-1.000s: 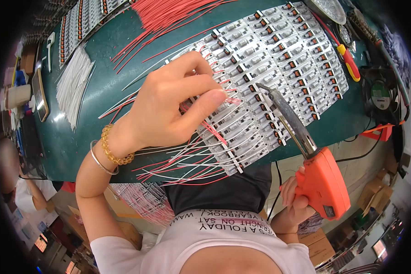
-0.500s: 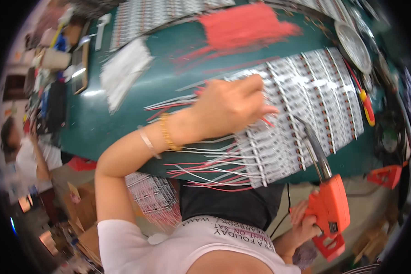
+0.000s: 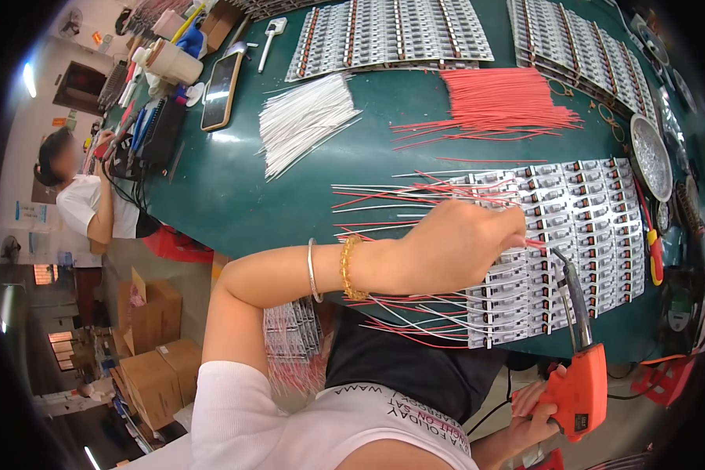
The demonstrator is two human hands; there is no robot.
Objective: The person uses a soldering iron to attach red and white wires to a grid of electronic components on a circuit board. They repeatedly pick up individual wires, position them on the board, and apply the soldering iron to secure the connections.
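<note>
Holding red wire [image 3: 535, 244] beside a tip [image 3: 557, 253] that may be hot

Head view, with 12 o'clock at the picture's top: the left hand [image 3: 458, 243] reaches over the circuit-board panel [image 3: 595, 211], which lies flat on the green surface [image 3: 211, 188]. Its grip is pinching red wire between thumb and fingers; how many strands, I cannot tell. The tip of the orange soldering gun [image 3: 589, 384] sits just beside the fingertips, at about 3 o'clock from them; whether it touches the wire is too small to judge. The right hand [image 3: 534, 407] has its grip wrapped around the handle, below the panel at about 5 o'clock from the left hand.

The likeliest trouble, as I judge it, is a burn: 2 hands working this close leave little margin, and a slight slip of either would bring skin to metal. A tremor could also drag the tip onto a neighbouring component or scorch the wire's sleeve. If the pinch loosens, the wire end could spring off its place.

Loose red and white wires [image 3: 415, 313] trail toward 9 o'clock from the panel, some close to the forearm. The yellow beaded bracelet [image 3: 352, 266] could snag them, tugging joints or sliding the panel, since neither grip appears to steady it.
</note>
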